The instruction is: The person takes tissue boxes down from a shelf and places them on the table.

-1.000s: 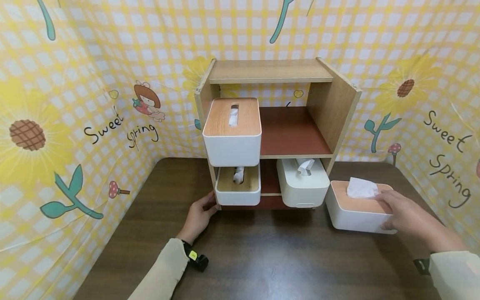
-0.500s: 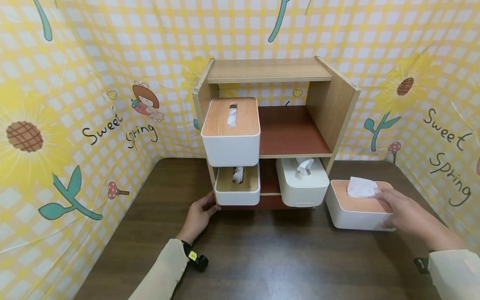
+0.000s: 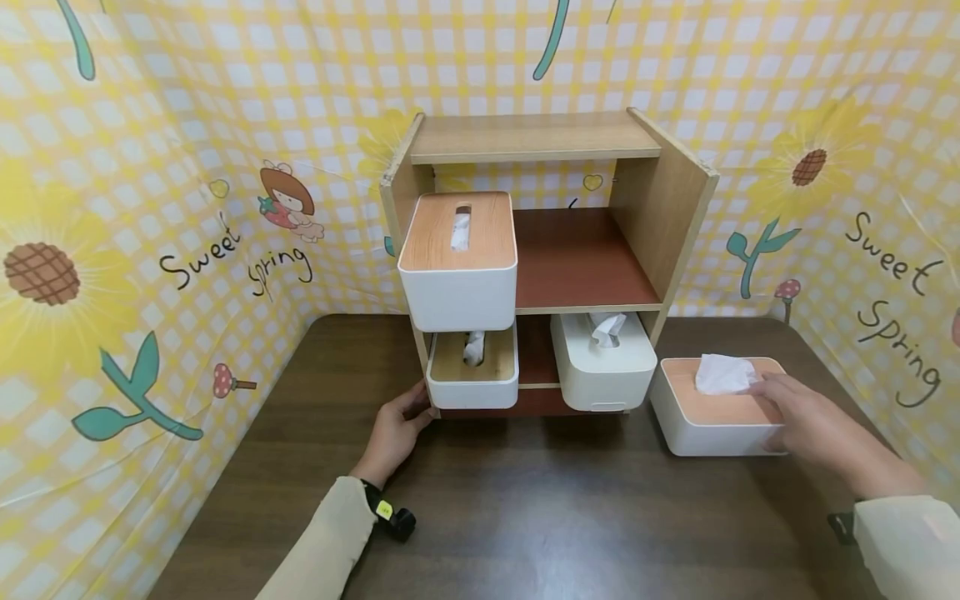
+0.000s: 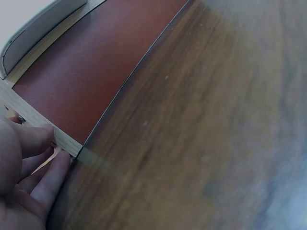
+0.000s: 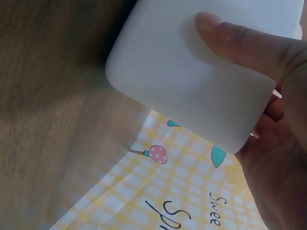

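Note:
In the head view, my right hand (image 3: 813, 425) grips the right end of a white tissue box (image 3: 720, 439) with a wood-look lid and a tissue sticking out. Its thumb lies on the white side wall in the right wrist view; the other fingers are partly hidden behind the box. My left hand (image 3: 393, 433) holds the lower left front edge of a small wooden shelf (image 3: 540, 142). Up close in the left wrist view, its fingertips touch the pale panel edge (image 4: 64, 139) beside the red-brown bottom board (image 4: 105, 62).
A tall wood-lidded tissue box (image 3: 461, 296) stands on the middle board's left, jutting forward. Below it sits a low box (image 3: 472, 395), and a cream tissue box (image 3: 603, 379) stands at lower right. Dark wood table (image 3: 540, 517); checked yellow cloth (image 3: 480, 58) covers the walls.
The right end of the held tissue box has shifted slightly, so its lower edge looks more level. The head view has moved a little. Both hands keep their holds.

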The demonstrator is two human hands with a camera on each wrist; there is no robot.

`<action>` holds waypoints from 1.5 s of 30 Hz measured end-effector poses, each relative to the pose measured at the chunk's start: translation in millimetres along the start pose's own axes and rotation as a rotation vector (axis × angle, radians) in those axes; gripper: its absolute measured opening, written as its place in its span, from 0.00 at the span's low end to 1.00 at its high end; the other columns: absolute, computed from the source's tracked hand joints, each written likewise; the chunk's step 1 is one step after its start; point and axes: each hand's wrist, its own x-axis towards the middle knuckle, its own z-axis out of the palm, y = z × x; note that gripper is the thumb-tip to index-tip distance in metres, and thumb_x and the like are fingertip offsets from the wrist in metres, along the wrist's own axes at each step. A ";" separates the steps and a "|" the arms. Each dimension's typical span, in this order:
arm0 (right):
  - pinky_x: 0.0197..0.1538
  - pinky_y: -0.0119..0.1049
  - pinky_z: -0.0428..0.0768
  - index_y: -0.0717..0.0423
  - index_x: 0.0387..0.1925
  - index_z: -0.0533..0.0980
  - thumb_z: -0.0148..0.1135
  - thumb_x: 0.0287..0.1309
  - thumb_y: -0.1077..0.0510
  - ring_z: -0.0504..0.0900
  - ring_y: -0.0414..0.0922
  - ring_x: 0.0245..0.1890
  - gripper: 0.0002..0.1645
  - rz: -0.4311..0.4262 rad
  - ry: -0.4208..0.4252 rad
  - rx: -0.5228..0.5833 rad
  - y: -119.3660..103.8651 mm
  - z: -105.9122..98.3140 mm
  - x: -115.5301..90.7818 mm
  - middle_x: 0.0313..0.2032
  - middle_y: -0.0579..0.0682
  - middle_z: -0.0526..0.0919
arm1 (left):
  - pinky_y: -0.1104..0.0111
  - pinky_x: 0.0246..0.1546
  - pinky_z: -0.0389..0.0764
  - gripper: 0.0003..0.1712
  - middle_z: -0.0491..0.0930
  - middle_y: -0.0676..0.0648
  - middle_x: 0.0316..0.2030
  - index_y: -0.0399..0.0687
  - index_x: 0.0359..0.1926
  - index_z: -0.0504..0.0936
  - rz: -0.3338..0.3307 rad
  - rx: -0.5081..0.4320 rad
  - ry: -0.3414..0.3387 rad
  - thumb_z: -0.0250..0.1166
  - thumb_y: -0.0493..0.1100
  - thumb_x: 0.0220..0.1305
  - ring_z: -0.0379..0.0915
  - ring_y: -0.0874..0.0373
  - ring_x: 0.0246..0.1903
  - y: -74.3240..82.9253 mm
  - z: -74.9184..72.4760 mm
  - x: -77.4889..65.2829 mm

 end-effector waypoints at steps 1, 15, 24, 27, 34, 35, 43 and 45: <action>0.53 0.64 0.66 0.71 0.51 0.74 0.79 0.25 0.73 0.67 0.70 0.55 0.42 0.000 0.004 -0.001 -0.3 0.1 -0.3 0.54 0.72 0.70 | 0.57 0.49 0.75 0.30 0.82 0.47 0.50 0.48 0.67 0.72 0.002 0.000 0.001 0.66 0.35 0.64 0.76 0.54 0.51 -0.1 -0.1 0.0; 0.55 0.69 0.61 0.72 0.54 0.71 0.78 0.29 0.73 0.61 0.75 0.58 0.43 0.099 -0.052 0.031 -5.7 0.9 1.2 0.59 0.77 0.63 | 0.56 0.50 0.75 0.30 0.82 0.46 0.50 0.47 0.66 0.72 0.014 0.015 0.002 0.65 0.34 0.64 0.76 0.54 0.51 -0.2 0.1 0.4; 0.51 0.65 0.66 0.64 0.51 0.74 0.77 0.26 0.76 0.66 0.66 0.53 0.41 -0.006 0.100 0.014 -4.5 8.4 -6.4 0.51 0.64 0.70 | 0.55 0.51 0.74 0.29 0.82 0.45 0.50 0.45 0.66 0.72 0.019 0.028 0.003 0.65 0.34 0.64 0.75 0.52 0.52 2.1 -0.5 -0.3; 0.47 0.54 0.68 0.62 0.49 0.76 0.77 0.19 0.76 0.70 0.58 0.45 0.43 -0.148 0.256 -0.025 -5.5 13.1 -10.6 0.44 0.57 0.72 | 0.55 0.51 0.74 0.29 0.82 0.45 0.50 0.45 0.66 0.72 0.020 0.029 0.002 0.65 0.34 0.64 0.75 0.53 0.51 1.8 -0.6 -0.4; 0.50 0.46 0.65 0.61 0.48 0.79 0.81 0.22 0.64 0.74 0.57 0.46 0.40 -0.281 0.413 -0.059 -14.3 16.9 -13.5 0.44 0.57 0.76 | 0.56 0.50 0.75 0.30 0.81 0.46 0.50 0.47 0.67 0.72 0.016 0.023 -0.002 0.65 0.34 0.64 0.75 0.53 0.51 0.6 -0.8 0.3; 0.50 0.48 0.65 0.60 0.48 0.79 0.82 0.22 0.63 0.73 0.57 0.46 0.40 -0.275 0.413 -0.055 -15.8 17.2 -13.7 0.45 0.57 0.76 | 0.56 0.49 0.75 0.30 0.81 0.46 0.50 0.47 0.67 0.72 0.015 0.023 -0.002 0.65 0.34 0.64 0.75 0.54 0.51 0.6 -0.9 0.3; 0.46 0.54 0.69 0.62 0.46 0.80 0.77 0.40 0.40 0.75 0.61 0.44 0.37 -0.275 0.432 -0.063 -18.8 22.5 -14.9 0.44 0.59 0.77 | 0.56 0.50 0.74 0.30 0.81 0.46 0.51 0.48 0.67 0.71 0.006 0.022 -0.007 0.65 0.35 0.65 0.75 0.53 0.52 0.8 0.2 0.5; 0.47 0.56 0.68 0.62 0.47 0.80 0.63 0.49 0.27 0.75 0.62 0.45 0.44 -0.296 0.447 -0.054 -18.0 24.3 -14.0 0.44 0.60 0.78 | 0.56 0.50 0.74 0.30 0.81 0.47 0.51 0.48 0.67 0.72 0.010 0.017 -0.004 0.65 0.35 0.65 0.75 0.54 0.52 -0.1 0.2 0.8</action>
